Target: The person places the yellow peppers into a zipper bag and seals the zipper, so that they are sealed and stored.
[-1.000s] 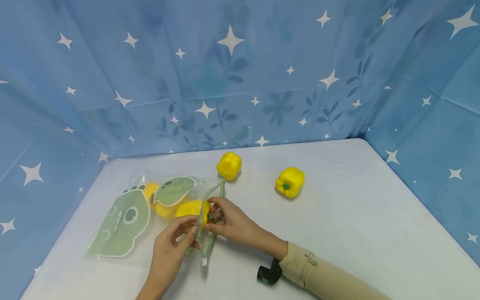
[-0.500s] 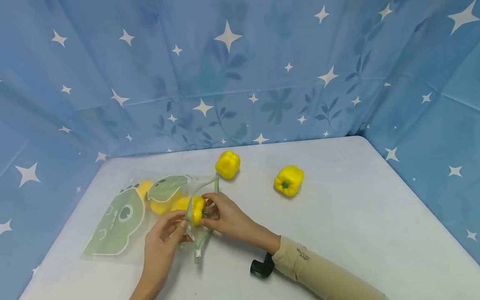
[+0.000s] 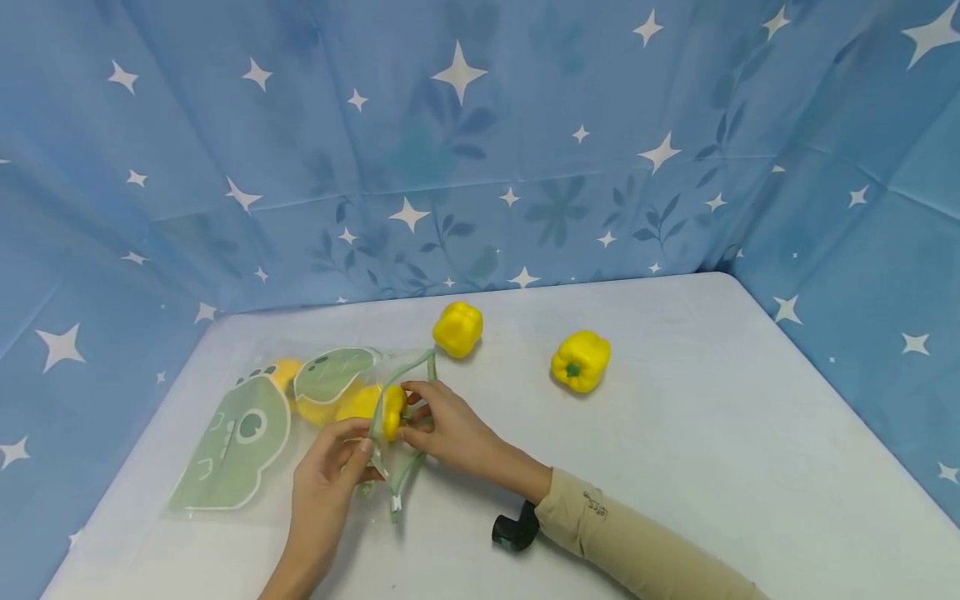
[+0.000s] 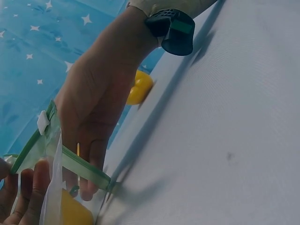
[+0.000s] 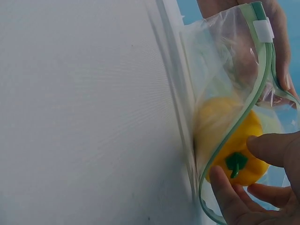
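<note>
A clear zip bag [image 3: 243, 442] with green dinosaur print lies on the left of the table, its green-edged mouth facing right. My left hand [image 3: 322, 483] pinches the near side of that mouth and holds it apart. At the opening, my right hand [image 3: 457, 429] grips a yellow bell pepper [image 5: 253, 171] around its green-stemmed end. Most of this pepper is inside the bag, seen through the plastic in the right wrist view. Deeper in the bag show more yellow shapes [image 3: 315, 412], partly hidden by the print. A white slider [image 5: 264, 31] sits on the zip.
Two more yellow bell peppers stand on the white table [image 3: 675, 433]: one pepper [image 3: 458, 330] just beyond the bag's mouth, another pepper [image 3: 581, 361] farther right. A black device [image 3: 516, 527] shows at my right wrist. A blue starry curtain [image 3: 480, 150] surrounds the table's back and sides.
My right hand has moved slightly left, carrying the pepper farther into the bag. My left hand and the bag's mouth have also shifted a little left, and the mouth gapes wider.
</note>
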Motion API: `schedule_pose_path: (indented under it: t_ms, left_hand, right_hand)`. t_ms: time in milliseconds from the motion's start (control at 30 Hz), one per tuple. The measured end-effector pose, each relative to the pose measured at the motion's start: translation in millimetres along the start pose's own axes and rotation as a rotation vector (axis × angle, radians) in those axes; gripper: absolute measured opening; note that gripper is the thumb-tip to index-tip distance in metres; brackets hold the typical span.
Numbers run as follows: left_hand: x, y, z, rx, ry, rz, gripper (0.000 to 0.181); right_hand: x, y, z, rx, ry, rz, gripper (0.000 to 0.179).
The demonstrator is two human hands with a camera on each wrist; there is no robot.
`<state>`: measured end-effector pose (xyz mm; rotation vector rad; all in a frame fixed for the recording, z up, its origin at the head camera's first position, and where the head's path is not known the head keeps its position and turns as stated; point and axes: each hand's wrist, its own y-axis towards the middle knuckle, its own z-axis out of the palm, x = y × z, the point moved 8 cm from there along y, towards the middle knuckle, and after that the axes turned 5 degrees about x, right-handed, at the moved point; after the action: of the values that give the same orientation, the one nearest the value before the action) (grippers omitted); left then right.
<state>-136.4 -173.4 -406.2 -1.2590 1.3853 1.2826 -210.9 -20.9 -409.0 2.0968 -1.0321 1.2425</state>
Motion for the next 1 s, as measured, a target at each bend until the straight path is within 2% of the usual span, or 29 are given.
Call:
schedule_pose_path:
  t_ms: [167,600,800,1000]
  left_hand:
    - [-0.8,1.6,-0.3,-0.005,-0.004,0.007,0.025]
    - [-1.6,3.3,0.2,0.010,0.004,0.006,0.026]
    - [-0.6,1.3,-1.0,0.005,0.005,-0.001,0.025]
    - [0.6,-1.2,-1.8,0.006,0.011,-0.012,0.025]
  right_hand:
    - [0,-1.9,-6,0.006,-0.038,-0.009,0.059]
    - [1,-4.2,-16,-0.018,-0.033,-0.027,0.039]
    - [4,-7.3,-27,-0.098,-0.046,-0.042,0.026]
    - [4,-10.9,-42,-0.204,0.009,-0.031,0.021]
